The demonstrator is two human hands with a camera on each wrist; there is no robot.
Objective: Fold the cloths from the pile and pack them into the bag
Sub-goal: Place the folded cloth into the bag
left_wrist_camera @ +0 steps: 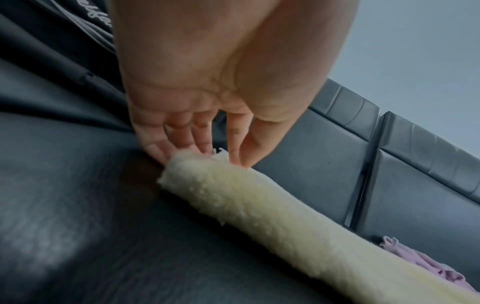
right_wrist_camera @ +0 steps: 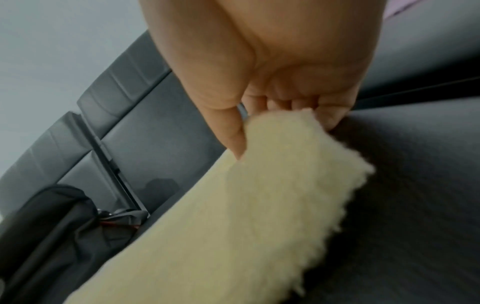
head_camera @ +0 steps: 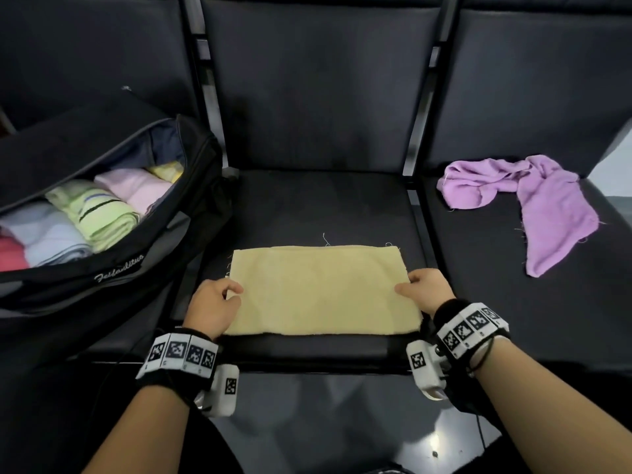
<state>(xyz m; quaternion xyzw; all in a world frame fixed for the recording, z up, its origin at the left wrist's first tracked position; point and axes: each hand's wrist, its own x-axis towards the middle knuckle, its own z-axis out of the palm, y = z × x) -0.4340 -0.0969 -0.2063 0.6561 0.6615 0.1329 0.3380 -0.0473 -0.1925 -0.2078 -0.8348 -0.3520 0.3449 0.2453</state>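
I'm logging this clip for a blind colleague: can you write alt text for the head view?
Both hands, left hand and right hand, pinch the side edges of a yellow cloth lying flat on a dark seat. To the left an open black bag holds folded cloths; a crumpled purple cloth lies on the seat to the right.

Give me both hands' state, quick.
Left hand: pinching the left edge of the yellow cloth.
Right hand: pinching the cloth's right edge.
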